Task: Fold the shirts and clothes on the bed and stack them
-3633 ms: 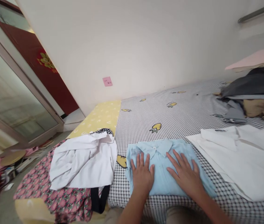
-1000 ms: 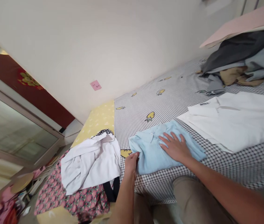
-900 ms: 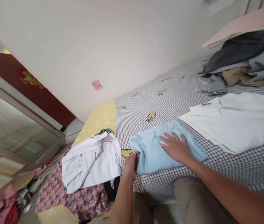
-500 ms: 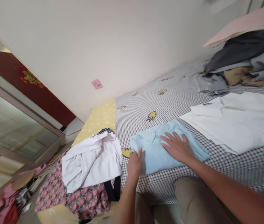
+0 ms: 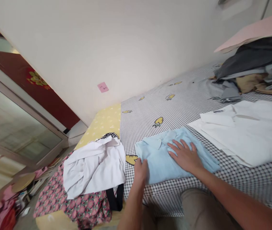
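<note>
A folded light blue shirt [image 5: 158,164] with a collar lies on the checked bedsheet in front of me. My right hand [image 5: 186,156] rests flat on it, right of its middle, with the fingers spread. At the shirt's left edge my left hand [image 5: 140,171] is closed, thumb and fingers pinching the cloth there. Left of that hand lies a loosely spread white garment [image 5: 97,164]. A white shirt [image 5: 248,131], folded with its collar showing, lies to the right of the blue one.
The bed's checked sheet [image 5: 145,116] meets a yellow cloth [image 5: 107,116] on the left. Under the white garment is pink floral fabric [image 5: 52,191], with a black strap [image 5: 116,198] beside it. Dark, grey and brown clothes [image 5: 251,64] are heaped at the back right. A wall stands behind.
My left thumb, raised before, has come down onto the shirt's left edge. My right hand stays flat on the cloth. The view has shifted slightly.
</note>
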Demonstrator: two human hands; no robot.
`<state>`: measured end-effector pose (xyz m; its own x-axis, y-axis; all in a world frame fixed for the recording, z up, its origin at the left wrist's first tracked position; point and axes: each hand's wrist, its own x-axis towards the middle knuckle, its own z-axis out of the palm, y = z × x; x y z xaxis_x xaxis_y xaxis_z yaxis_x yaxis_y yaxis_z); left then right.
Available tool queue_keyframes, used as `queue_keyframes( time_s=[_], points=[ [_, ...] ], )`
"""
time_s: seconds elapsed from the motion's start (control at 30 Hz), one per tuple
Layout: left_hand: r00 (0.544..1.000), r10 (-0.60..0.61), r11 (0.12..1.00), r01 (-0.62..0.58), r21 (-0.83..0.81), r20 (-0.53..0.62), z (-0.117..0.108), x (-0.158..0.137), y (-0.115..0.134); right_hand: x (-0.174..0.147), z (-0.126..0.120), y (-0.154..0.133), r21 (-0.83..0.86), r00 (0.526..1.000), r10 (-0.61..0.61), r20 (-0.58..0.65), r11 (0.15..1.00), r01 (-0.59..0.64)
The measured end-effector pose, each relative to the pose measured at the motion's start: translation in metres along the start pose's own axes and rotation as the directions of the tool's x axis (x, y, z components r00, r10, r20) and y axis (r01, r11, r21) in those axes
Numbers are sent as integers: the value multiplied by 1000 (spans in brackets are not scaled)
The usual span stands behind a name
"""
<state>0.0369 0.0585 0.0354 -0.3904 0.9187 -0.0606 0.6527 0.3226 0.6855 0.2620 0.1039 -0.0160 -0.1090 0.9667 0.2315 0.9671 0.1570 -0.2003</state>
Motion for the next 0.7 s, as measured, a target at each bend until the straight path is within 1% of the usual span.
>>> queue_keyframes(
  time_s=[0.13, 0.27, 0.33, 0.43, 0.53, 0.6, 0.7],
  points=[
    [999, -37, 992, 41, -116, 30, 0, 5, -4, 0, -1, 0, 5, 1000, 1, 10, 1000, -1],
    [998, -64, 976, 68, -208, 23, 5, 7, -1, -2, -4, -1, -13, 1000, 2, 9, 1000, -2],
    [997, -72, 958, 76, -278, 23, 8, 6, 0, -2, -4, -1, -17, 1000, 0, 1, 1000, 0],
    [995, -80, 900, 99, -424, 61, 15, 2, -2, -2, 0, 1, -18, 1000, -14, -17, 1000, 14],
    [985, -96, 820, 161, -549, 146, 20, 2, -8, -1, 3, 3, -21, 1000, -20, -23, 1000, 19],
    [977, -108, 779, 199, -595, 185, 22, 5, -13, 0, 4, 4, -23, 1000, -19, -16, 1000, 18],
    [975, -128, 751, 215, -624, 182, 25, 12, -20, 0, 4, 4, -29, 1000, -18, -6, 999, 17]
  ],
)
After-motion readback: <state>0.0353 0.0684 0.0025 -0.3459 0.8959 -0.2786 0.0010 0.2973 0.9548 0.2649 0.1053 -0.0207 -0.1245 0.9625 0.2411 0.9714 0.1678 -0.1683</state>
